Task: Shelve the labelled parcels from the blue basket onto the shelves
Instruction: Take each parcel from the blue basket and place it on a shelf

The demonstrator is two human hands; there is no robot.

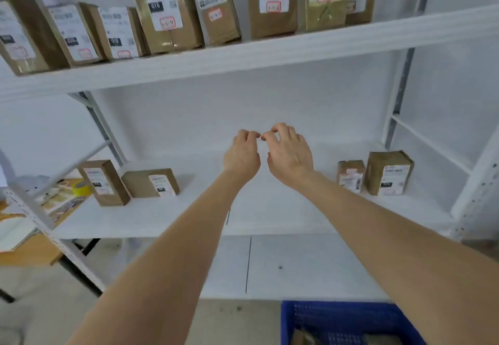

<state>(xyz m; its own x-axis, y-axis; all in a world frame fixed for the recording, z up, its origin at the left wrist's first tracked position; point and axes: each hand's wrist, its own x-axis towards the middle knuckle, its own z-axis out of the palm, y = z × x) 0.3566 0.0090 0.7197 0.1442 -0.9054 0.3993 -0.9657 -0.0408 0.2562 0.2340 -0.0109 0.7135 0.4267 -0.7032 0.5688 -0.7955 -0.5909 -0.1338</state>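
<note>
Both arms reach out over the middle shelf (270, 209). My left hand (243, 153) and my right hand (290, 153) hover side by side above its bare centre, fingers curled and nearly touching, with nothing in either. Two brown labelled parcels (105, 182) (151, 184) stand at the shelf's left, and two others (351, 176) (388, 173) at its right. The upper shelf (243, 55) carries a row of several labelled parcels (164, 10). The blue basket (343, 317) sits at the bottom right, below my right forearm, with a brown parcel (303, 338) partly showing inside.
White uprights (399, 96) frame the shelving on both sides. A lower shelf board (297, 263) lies under the middle one. At the left a wooden table (32, 253) holds a roll of yellow tape (81, 186) and papers.
</note>
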